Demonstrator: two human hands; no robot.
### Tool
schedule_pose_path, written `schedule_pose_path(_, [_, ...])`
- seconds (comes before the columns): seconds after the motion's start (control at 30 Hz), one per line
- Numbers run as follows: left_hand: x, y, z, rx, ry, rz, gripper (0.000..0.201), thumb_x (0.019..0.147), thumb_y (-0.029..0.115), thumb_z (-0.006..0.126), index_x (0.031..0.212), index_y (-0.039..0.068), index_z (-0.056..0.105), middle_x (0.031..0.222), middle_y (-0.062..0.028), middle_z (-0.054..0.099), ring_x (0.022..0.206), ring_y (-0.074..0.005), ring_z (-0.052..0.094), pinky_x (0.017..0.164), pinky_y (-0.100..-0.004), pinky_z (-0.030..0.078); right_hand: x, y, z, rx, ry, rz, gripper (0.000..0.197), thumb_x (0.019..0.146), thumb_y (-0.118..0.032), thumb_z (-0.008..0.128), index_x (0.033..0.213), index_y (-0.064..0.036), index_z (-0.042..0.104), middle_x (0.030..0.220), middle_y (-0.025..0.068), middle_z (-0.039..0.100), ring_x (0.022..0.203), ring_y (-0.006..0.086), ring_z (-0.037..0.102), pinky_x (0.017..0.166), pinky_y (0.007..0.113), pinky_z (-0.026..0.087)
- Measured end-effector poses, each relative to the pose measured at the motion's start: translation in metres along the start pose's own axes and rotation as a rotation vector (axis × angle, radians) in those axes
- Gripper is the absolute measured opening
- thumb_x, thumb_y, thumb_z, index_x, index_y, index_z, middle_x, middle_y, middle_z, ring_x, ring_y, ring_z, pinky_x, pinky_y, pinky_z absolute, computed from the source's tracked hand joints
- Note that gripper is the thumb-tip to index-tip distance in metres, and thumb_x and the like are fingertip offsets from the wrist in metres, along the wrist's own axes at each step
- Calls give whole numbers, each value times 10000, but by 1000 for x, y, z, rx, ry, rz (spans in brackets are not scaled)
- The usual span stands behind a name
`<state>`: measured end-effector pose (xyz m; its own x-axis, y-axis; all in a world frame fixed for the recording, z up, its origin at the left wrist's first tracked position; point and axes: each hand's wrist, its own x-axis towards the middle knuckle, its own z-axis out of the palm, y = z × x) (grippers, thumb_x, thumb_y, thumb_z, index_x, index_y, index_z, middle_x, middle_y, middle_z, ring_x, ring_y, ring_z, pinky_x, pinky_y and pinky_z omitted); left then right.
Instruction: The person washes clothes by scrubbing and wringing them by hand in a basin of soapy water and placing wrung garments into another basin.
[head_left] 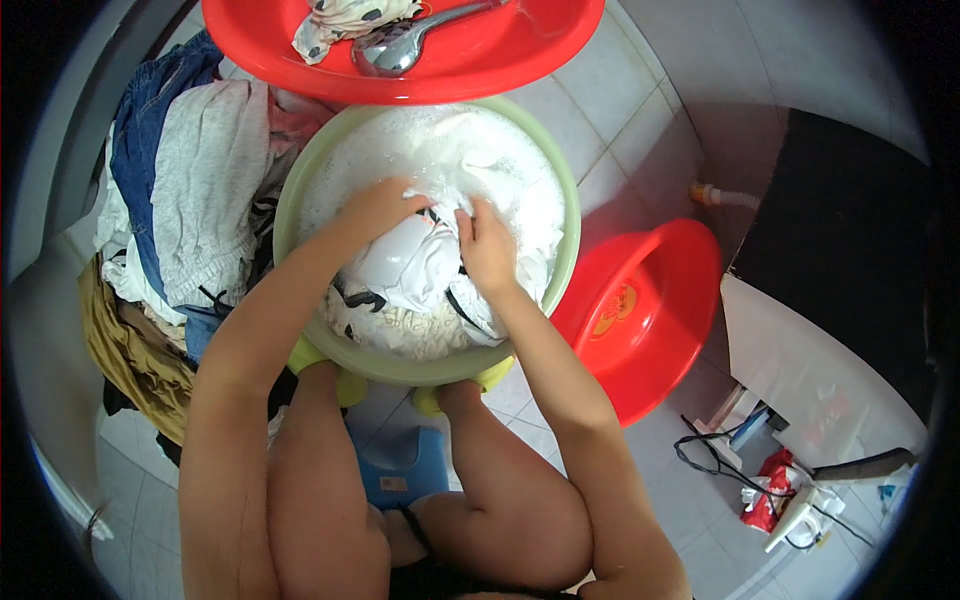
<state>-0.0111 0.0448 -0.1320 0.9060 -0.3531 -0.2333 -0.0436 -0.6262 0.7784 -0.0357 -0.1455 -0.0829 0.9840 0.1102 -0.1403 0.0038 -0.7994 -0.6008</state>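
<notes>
A round pale green basin (568, 215) stands before me, full of foamy water and soaked white laundry. Both hands are over its middle, at a white garment (405, 258) with dark and orange marks near its upper edge. My left hand (385, 208) is closed on the garment's far left edge, fingertips partly hidden by suds and cloth. Opposite it, my right hand (487, 245) grips the same cloth between thumb and fingers. Below the garment lies cream, lacy-looking fabric (415, 333) with some black pieces beside it.
Beyond the basin sits a red tub (480, 75) with a shower head (392, 50) and a spotted cloth (345, 22). Clothes (205, 190) are heaped at left. Another red basin (660, 310) leans at right, near a drain hose (725, 196). A blue stool (405, 470) is beneath me; cords (720, 460) lie lower right.
</notes>
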Motion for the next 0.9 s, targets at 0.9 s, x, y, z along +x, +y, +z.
schedule_pose_path(0.9, [-8, 100, -25, -205, 435, 350, 179, 797, 247, 639, 719, 96, 580, 629, -82, 578, 566, -298, 596, 500, -375, 474, -18, -83, -35, 1296, -146, 995, 378, 978, -278, 428, 1143, 43, 539, 947, 96, 610, 885, 184, 593, 770, 317, 477])
